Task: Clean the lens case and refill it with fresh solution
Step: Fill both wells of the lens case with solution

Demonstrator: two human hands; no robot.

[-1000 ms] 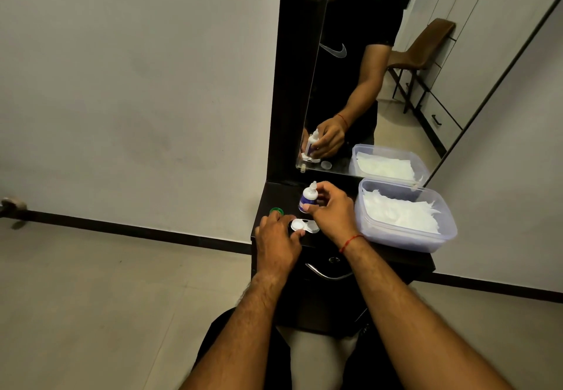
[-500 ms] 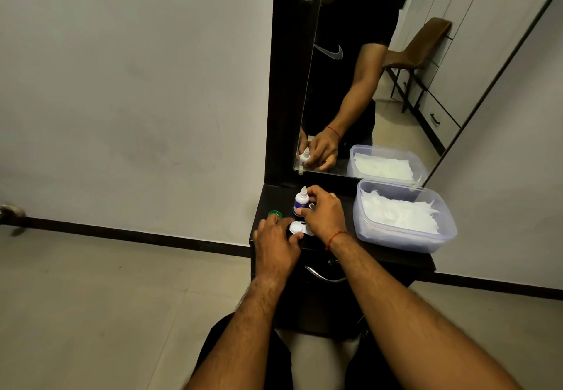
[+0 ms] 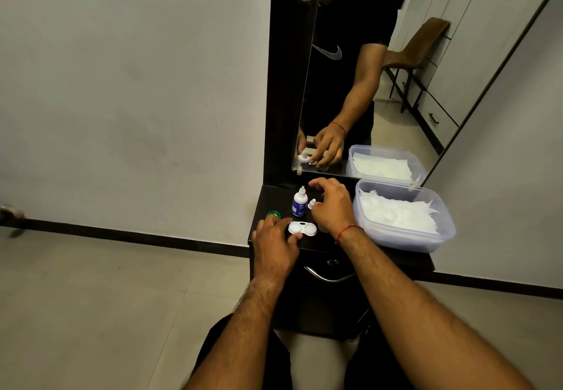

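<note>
Plastic tub [image 3: 405, 242] of tissues — beside right hand [image 3: 333, 207], bottle [image 3: 299, 202].

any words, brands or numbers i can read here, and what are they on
No text can be read.
Solution bottle: the blue label has print, too small and blurred to read.
Black shirt in the mirror: a white swoosh logo, no letters.
Lens case, green cap, tissue container: no marking visible.
</note>
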